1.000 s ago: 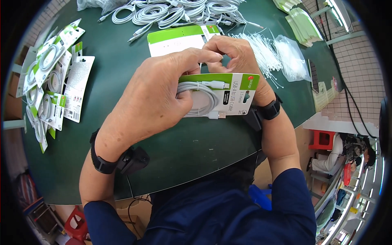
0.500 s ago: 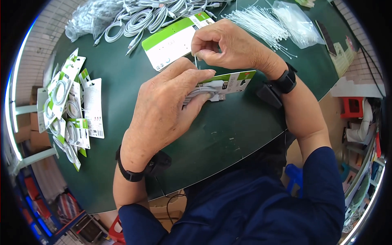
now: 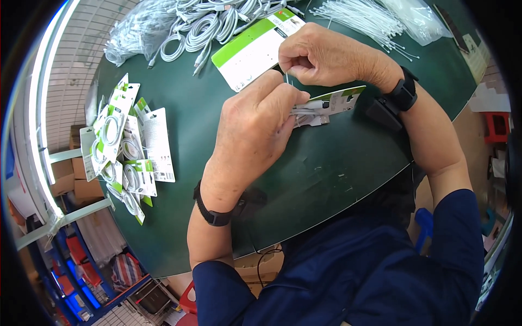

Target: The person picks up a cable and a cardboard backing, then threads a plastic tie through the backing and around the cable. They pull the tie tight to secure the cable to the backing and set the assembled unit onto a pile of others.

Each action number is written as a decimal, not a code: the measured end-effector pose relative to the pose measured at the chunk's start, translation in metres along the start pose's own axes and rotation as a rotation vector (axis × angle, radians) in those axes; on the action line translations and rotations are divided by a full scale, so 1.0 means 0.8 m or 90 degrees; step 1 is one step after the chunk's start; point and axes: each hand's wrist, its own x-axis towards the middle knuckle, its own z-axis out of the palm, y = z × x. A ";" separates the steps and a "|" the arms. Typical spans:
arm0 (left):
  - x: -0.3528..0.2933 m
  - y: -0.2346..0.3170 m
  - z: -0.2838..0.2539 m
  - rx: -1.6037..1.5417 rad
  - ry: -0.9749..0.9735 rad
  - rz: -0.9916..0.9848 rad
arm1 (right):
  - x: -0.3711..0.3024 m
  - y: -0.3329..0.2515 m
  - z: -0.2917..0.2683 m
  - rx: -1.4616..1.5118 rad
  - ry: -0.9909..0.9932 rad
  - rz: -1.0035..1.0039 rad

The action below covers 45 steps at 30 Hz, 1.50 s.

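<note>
My left hand (image 3: 255,125) is closed on a green and white backing card (image 3: 343,101) with a coiled light-grey USB cable (image 3: 311,117) against it. Its fingers hide much of the coil, while the metal plug sticks out to the right. Just beyond, my right hand (image 3: 340,58) is pinched on the end of a thin white cable tie (image 3: 287,79), which runs down towards the card behind my left fingers. Where the tie meets the card is hidden. Behind both hands a larger green and white card (image 3: 250,54) lies flat on the table.
On the dark green table (image 3: 206,146), carded cables (image 3: 128,146) are heaped at left. Loose grey cables (image 3: 212,27) and a clear plastic bag pile (image 3: 138,35) lie at the back. White cable ties (image 3: 364,22) fan out at back right beside another plastic bag (image 3: 418,22).
The whole view has swung, so the table and its contents appear farther right. Both hands keep their grips; my left fingers now cover more of the coiled cable.
</note>
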 end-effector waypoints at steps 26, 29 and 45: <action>0.004 -0.039 0.008 -0.478 0.425 -0.211 | 0.012 -0.056 0.019 0.509 0.143 0.279; 0.000 -0.046 0.005 -0.375 0.369 -0.181 | 0.012 -0.057 0.016 0.543 0.165 0.247; -0.003 -0.054 0.026 -0.275 0.358 -0.137 | 0.007 -0.061 0.016 0.354 0.099 0.190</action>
